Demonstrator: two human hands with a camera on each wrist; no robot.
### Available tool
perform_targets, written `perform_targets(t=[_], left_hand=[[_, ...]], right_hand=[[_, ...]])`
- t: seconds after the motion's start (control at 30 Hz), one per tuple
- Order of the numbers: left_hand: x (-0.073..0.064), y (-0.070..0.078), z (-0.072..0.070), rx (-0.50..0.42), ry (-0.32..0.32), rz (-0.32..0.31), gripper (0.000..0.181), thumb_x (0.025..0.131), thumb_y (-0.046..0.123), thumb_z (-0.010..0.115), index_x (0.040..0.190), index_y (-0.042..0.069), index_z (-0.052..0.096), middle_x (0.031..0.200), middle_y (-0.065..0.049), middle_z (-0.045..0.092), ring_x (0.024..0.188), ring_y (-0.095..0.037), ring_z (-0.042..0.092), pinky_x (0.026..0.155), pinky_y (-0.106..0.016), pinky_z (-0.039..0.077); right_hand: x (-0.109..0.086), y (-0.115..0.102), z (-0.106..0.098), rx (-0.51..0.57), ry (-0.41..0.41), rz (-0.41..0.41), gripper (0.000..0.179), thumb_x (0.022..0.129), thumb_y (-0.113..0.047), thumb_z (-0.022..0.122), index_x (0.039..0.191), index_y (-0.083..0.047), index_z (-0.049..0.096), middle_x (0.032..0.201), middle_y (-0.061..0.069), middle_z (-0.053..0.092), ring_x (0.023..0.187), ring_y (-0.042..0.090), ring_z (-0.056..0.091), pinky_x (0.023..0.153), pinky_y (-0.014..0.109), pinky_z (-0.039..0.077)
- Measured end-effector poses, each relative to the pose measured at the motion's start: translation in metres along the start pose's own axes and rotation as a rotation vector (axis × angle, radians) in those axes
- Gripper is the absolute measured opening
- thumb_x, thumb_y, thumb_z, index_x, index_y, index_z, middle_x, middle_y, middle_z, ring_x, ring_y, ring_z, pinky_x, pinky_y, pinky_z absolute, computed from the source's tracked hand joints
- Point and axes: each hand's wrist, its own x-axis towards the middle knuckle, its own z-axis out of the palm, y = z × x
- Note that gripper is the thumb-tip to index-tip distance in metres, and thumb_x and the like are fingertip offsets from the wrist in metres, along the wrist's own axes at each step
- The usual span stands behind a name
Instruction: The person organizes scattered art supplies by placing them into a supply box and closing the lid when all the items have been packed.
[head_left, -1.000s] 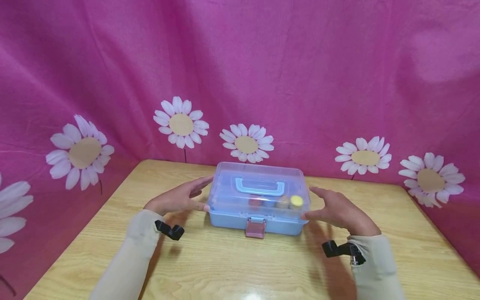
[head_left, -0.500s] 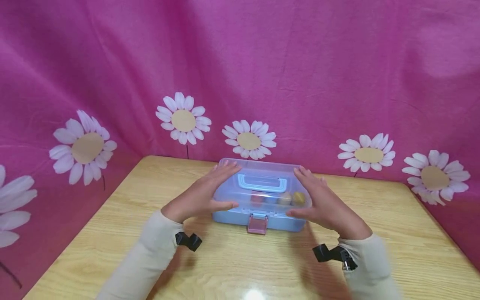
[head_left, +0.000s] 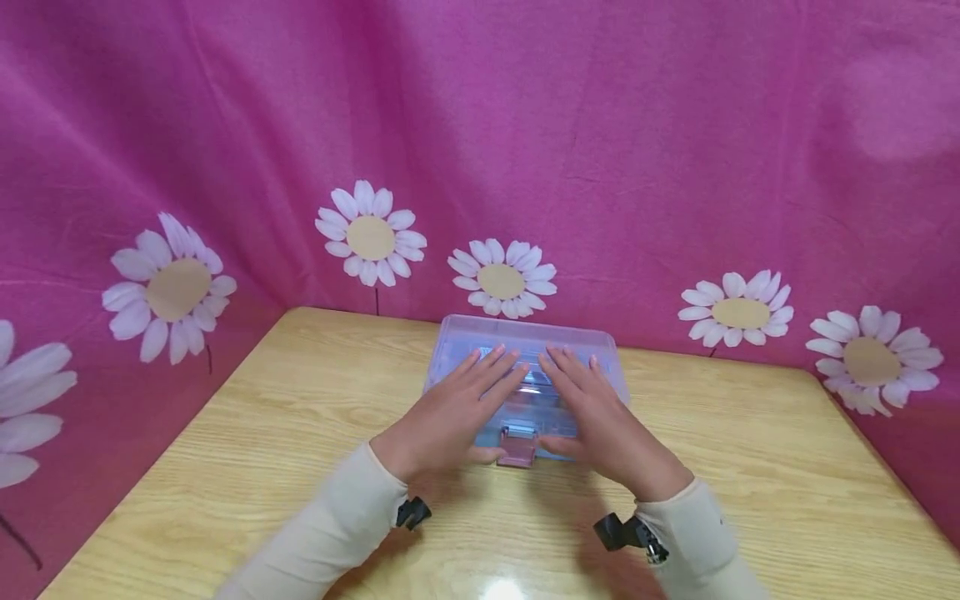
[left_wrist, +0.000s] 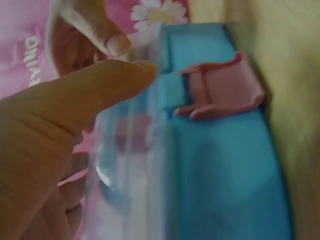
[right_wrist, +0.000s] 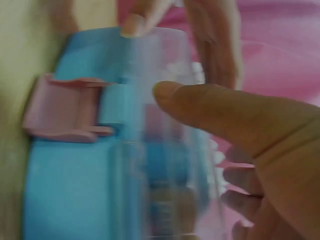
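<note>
Both hands lie flat with fingers spread on the clear lid: left hand (head_left: pixel 450 412), right hand (head_left: pixel 600 417), thumbs flanking the pink latch (head_left: pixel 516 446). The blue box (head_left: pixel 525 342) sits mid-desk (head_left: pixel 262 450), before the pink daisy cloth (head_left: pixel 525 125).

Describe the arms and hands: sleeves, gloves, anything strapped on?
Both hands bare, no gloves or rings visible. Left hand and right hand emerge from long cream sleeves reaching the wrists. A small black camera mount sits under each wrist. No cables or markings visible.

Blue box (head_left: pixel 600 367) (pink latch (head_left: pixel 516 445))
</note>
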Motion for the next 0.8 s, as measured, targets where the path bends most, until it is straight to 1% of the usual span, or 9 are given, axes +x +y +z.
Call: perform_targets(t=[0.1,0.2,0.33,0.4,0.5,0.57,0.63,0.7,0.8], left_hand=[[-0.001,0.007,0.008,0.036,0.0,-0.016,0.106,0.078,0.059,0.071,0.152,0.002,0.022,0.158,-0.017,0.021,0.146,-0.03,0.014,0.119,-0.046,0.01],[-0.002,0.012,0.015,0.098,0.0,-0.052,0.108,0.078,0.067,0.065,0.152,0.001,0.02,0.158,-0.016,0.02,0.147,-0.029,0.012,0.12,-0.046,0.008],[-0.003,0.015,0.02,0.143,-0.024,-0.096,0.115,0.074,0.069,0.068,0.153,0.003,0.016,0.158,-0.012,0.023,0.147,-0.026,0.015,0.12,-0.045,0.007],[-0.002,0.016,0.022,0.151,-0.036,-0.104,0.12,0.07,0.069,0.071,0.154,0.005,0.014,0.158,-0.01,0.025,0.146,-0.025,0.018,0.12,-0.044,0.008],[-0.001,0.016,0.024,0.167,-0.032,-0.102,0.122,0.067,0.066,0.076,0.154,0.006,0.014,0.156,-0.009,0.027,0.145,-0.025,0.02,0.12,-0.044,0.009],[0.0,0.016,0.025,0.18,-0.013,-0.096,0.118,0.069,0.061,0.078,0.154,0.006,0.016,0.156,-0.009,0.029,0.144,-0.025,0.021,0.12,-0.044,0.01],[0.001,0.016,0.026,0.206,0.003,-0.088,0.113,0.07,0.051,0.081,0.153,0.006,0.018,0.155,-0.009,0.03,0.144,-0.024,0.023,0.12,-0.043,0.011],[0.001,0.015,0.027,0.254,0.009,-0.084,0.1,0.078,0.038,0.078,0.153,0.007,0.02,0.155,-0.007,0.031,0.144,-0.023,0.023,0.12,-0.041,0.013],[0.002,0.013,0.028,0.31,0.013,-0.082,0.083,0.087,0.021,0.071,0.153,0.009,0.022,0.155,-0.005,0.031,0.143,-0.02,0.025,0.119,-0.039,0.015]], right_hand=[[-0.002,-0.002,0.011,-0.071,0.031,-0.06,0.104,0.069,-0.029,0.088,0.149,0.002,0.029,0.155,0.021,0.025,0.142,0.041,0.021,0.114,0.06,0.015],[-0.004,-0.004,0.019,-0.132,0.03,-0.063,0.109,0.068,-0.036,0.087,0.15,0.002,0.026,0.157,0.02,0.021,0.144,0.039,0.018,0.116,0.058,0.014],[-0.007,-0.003,0.027,-0.238,0.023,-0.05,0.115,0.065,-0.048,0.086,0.15,0.001,0.026,0.155,0.019,0.026,0.143,0.037,0.022,0.117,0.054,0.017],[-0.009,-0.001,0.03,-0.298,0.038,-0.059,0.117,0.062,-0.053,0.086,0.149,0.001,0.028,0.152,0.02,0.031,0.141,0.037,0.027,0.115,0.053,0.021],[-0.01,0.001,0.035,-0.358,0.078,-0.079,0.119,0.058,-0.054,0.087,0.147,0.001,0.031,0.148,0.02,0.037,0.138,0.037,0.032,0.112,0.053,0.026],[-0.01,0.002,0.037,-0.376,0.103,-0.083,0.12,0.056,-0.054,0.089,0.146,0.001,0.032,0.146,0.019,0.04,0.136,0.037,0.034,0.111,0.054,0.028],[-0.01,0.003,0.038,-0.392,0.126,-0.087,0.12,0.053,-0.052,0.091,0.145,0.001,0.034,0.144,0.019,0.041,0.135,0.037,0.035,0.11,0.054,0.029],[-0.01,0.004,0.041,-0.401,0.147,-0.087,0.119,0.052,-0.048,0.093,0.144,0.001,0.035,0.143,0.019,0.042,0.135,0.037,0.036,0.11,0.054,0.029],[-0.009,0.007,0.045,-0.416,0.193,-0.091,0.111,0.052,-0.034,0.095,0.141,0.001,0.039,0.141,0.019,0.044,0.133,0.036,0.038,0.109,0.053,0.03]])
